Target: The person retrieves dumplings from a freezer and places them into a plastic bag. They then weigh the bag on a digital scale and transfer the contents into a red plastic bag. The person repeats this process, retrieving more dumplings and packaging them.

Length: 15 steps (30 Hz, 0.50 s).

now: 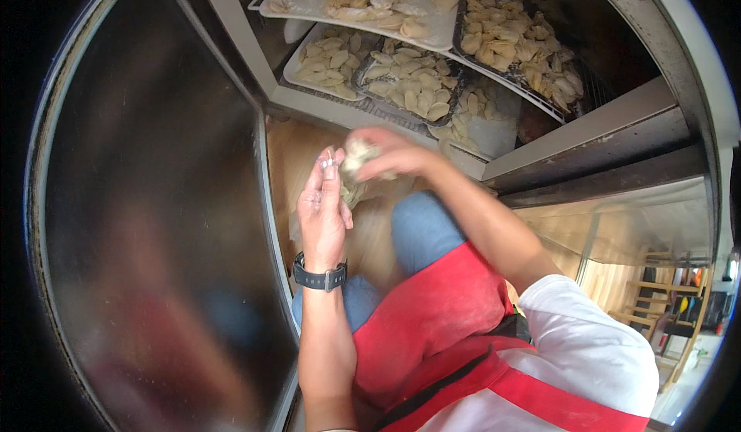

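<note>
My left hand (325,206), dusted with flour and wearing a black watch on its wrist, pinches a thin whitish edge between thumb and fingers. That edge looks like part of a clear plastic bag, though most of it is hidden. Close beside it, my right hand (391,153) is blurred and curls around a clump of pale dumplings (360,157). More dumplings (351,193) show just below, between the two hands; I cannot tell whether they lie inside the bag. Both hands are over the wooden floor in front of an opened refrigerator or freezer cabinet.
On the upper shelf are a white tray (446,31) and a dark tray (461,24) of dumplings. Several dumpling trays fill the level below, including a white one (292,79). The dark glass door (156,142) stands open at left. My bent knee (425,229) is near my right hand.
</note>
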{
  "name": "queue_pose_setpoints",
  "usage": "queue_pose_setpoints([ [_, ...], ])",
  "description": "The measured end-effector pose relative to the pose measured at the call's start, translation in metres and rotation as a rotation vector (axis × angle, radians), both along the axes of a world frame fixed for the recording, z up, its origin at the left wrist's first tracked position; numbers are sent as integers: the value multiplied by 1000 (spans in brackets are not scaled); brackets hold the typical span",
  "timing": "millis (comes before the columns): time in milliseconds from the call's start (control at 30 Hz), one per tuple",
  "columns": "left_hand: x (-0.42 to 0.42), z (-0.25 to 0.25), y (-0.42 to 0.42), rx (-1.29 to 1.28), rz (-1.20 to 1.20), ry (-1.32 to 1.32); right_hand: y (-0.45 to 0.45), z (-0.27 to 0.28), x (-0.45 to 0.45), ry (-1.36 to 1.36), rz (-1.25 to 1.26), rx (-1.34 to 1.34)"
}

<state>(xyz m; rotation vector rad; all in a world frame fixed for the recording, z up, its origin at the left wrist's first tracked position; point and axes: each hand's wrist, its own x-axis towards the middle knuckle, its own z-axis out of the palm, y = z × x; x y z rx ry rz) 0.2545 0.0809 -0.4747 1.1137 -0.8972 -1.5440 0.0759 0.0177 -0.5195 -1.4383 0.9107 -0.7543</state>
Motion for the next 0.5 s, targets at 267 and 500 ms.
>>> queue_pose_setpoints([
  [267,14,-3,1,-44,96,106,-1,-62,61,194,43,-200],
  [500,21,-1,0,-19,96,141,-5,-59,-126,712,-975,-376],
])
